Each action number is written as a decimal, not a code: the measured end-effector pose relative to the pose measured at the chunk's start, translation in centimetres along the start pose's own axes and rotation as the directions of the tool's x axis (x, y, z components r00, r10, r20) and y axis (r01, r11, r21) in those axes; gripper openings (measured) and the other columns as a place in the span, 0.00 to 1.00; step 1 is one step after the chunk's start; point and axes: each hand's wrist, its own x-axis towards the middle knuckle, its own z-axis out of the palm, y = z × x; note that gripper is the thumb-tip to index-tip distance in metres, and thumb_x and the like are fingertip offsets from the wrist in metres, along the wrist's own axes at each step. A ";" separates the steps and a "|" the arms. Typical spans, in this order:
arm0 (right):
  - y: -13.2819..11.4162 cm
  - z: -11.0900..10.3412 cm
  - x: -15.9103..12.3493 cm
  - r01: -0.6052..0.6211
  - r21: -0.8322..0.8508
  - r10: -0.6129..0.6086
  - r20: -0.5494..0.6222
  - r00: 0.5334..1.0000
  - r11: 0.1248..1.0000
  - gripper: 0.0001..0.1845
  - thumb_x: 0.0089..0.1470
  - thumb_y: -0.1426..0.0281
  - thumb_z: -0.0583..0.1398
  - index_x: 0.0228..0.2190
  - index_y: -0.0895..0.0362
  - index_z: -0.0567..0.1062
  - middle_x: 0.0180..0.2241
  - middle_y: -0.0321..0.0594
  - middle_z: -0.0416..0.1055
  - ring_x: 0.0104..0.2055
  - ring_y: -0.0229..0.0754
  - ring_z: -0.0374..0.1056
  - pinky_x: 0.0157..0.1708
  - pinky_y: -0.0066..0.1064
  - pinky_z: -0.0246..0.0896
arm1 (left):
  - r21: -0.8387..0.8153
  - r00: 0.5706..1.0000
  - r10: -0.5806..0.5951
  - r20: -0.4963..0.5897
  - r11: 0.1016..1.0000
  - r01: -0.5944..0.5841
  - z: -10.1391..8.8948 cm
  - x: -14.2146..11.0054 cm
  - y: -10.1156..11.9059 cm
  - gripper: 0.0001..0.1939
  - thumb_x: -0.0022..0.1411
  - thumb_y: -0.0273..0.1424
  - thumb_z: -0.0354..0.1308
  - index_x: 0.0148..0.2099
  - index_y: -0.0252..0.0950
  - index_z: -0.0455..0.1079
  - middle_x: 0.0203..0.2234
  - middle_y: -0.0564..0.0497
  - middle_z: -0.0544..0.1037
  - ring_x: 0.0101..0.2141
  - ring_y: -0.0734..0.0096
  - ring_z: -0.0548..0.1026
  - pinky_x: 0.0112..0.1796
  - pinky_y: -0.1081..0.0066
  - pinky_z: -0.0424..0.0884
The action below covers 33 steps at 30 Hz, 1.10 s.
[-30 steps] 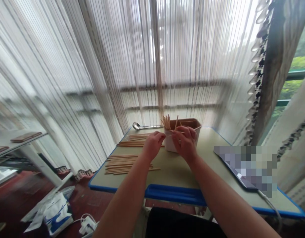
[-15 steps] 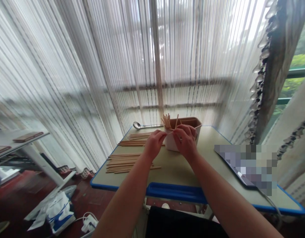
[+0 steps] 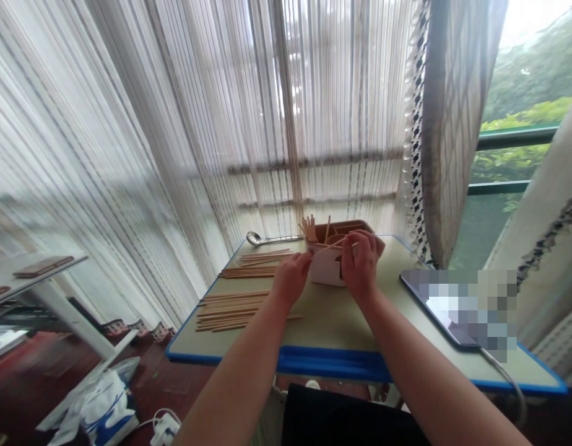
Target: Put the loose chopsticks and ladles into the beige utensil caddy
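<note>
A light wooden chopstick (image 3: 333,246) slants across the front of a utensil holder, pinched in my right hand (image 3: 359,263) near its right end. My left hand (image 3: 290,277) is closed, its fingertips at the chopstick's left end. The holder (image 3: 324,272) has a pale front, a brown rim and inner dividers. Several chopsticks (image 3: 309,228) stand in its left compartment, and a single stick (image 3: 328,229) stands upright farther right. To the left, rows of light chopsticks (image 3: 233,310) and darker brown chopsticks (image 3: 249,272) lie on the table, partly hidden by my left arm.
A slotted metal ladle (image 3: 254,238) lies at the table's back edge. On the right sits a blurred tablet-like device (image 3: 434,306) with a cable (image 3: 502,371). The table (image 3: 332,322) has a blue edge (image 3: 332,362). Curtains hang behind it; a white shelf stands left.
My right hand has moved slightly right and turned, so more of the chopstick shows between my hands. The view has swung to the right, and the holder looks turned.
</note>
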 end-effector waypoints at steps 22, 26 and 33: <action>-0.4 0.0 -0.1 0.034 0.083 -0.035 0.021 0.999 0.996 0.08 0.55 0.69 0.58 0.39 0.55 0.69 0.33 0.42 0.72 0.43 0.47 0.61 0.46 0.42 0.58 | -0.049 0.999 0.052 -0.015 0.997 -0.053 0.0 0.2 -0.1 0.10 0.66 0.32 0.50 0.41 0.39 0.73 0.30 0.49 0.78 0.33 0.68 0.75 0.36 0.71 0.65; -0.4 0.0 -0.1 0.027 0.083 -0.028 0.017 0.999 0.996 0.07 0.55 0.68 0.57 0.38 0.55 0.70 0.34 0.42 0.72 0.43 0.47 0.61 0.46 0.42 0.58 | -0.045 0.999 0.046 -0.020 0.998 -0.047 0.1 0.2 -0.3 0.11 0.66 0.33 0.50 0.43 0.38 0.73 0.32 0.48 0.79 0.35 0.67 0.76 0.38 0.70 0.66; -0.6 -0.1 0.0 -0.080 0.138 0.077 0.026 0.997 0.987 0.07 0.55 0.65 0.58 0.35 0.54 0.71 0.33 0.42 0.71 0.43 0.47 0.62 0.44 0.41 0.59 | -0.075 0.998 0.056 -0.041 0.995 -0.059 -0.2 0.1 -0.2 0.13 0.67 0.33 0.50 0.50 0.40 0.72 0.33 0.49 0.78 0.37 0.68 0.75 0.42 0.69 0.67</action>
